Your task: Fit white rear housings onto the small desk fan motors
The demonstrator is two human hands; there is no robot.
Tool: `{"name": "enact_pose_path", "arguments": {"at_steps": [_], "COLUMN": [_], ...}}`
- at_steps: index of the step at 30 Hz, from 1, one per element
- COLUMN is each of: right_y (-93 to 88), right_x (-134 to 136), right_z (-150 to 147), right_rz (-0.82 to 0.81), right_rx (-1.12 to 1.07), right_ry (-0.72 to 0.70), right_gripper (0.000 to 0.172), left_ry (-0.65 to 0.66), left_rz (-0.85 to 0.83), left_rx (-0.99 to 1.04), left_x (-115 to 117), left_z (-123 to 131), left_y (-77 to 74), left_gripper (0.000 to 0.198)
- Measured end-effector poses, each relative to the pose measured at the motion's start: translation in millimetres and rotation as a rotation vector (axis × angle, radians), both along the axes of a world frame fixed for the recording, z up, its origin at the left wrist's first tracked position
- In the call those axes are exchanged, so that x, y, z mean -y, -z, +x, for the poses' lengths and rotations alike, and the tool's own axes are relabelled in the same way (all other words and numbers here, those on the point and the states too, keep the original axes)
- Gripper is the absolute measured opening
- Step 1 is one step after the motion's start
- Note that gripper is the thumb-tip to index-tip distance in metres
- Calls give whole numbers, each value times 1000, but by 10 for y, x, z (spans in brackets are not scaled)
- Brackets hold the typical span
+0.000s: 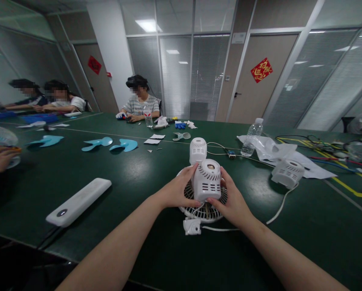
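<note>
My left hand [184, 186] and my right hand [228, 199] are closed around the two sides of a white fan motor housing [209, 184] with slotted vents. Beneath it lies a round white fan grille [200, 215], partly covered by the housing and my hands. A second white motor housing [198, 149] stands just behind, with a thin cable running from it to a small circuit board [231, 154]. In front of the grille sits a small white plastic part [192, 226] beside a white cord [220, 229].
Blue fan blades [123, 145] and a long white device [79, 202] lie to the left. At right are a bottle [253, 137], another motor housing [288, 173], plastic wrap and tangled wires [317, 143]. A person [141, 103] sits across; another person's hand [1, 157] is at left.
</note>
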State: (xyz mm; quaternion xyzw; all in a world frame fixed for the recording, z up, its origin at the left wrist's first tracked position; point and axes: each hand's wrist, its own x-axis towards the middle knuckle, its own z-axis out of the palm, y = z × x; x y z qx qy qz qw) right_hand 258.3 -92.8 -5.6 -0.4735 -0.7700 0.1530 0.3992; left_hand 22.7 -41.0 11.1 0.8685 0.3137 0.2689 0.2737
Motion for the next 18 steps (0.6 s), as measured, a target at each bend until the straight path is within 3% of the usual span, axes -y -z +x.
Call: {"name": "enact_pose_path", "arguments": {"at_steps": [18], "right_y": [-16], "right_x": [-1], "right_z": [-10], "right_rz": [-20], "right_rx": [7], "right_ry": [15], "right_gripper": [92], "left_ry": [15], "left_rz": [-161], "left_rx": [48], "left_x": [-20], "left_z": [-18], "left_y": [-22], "left_gripper": [117]}}
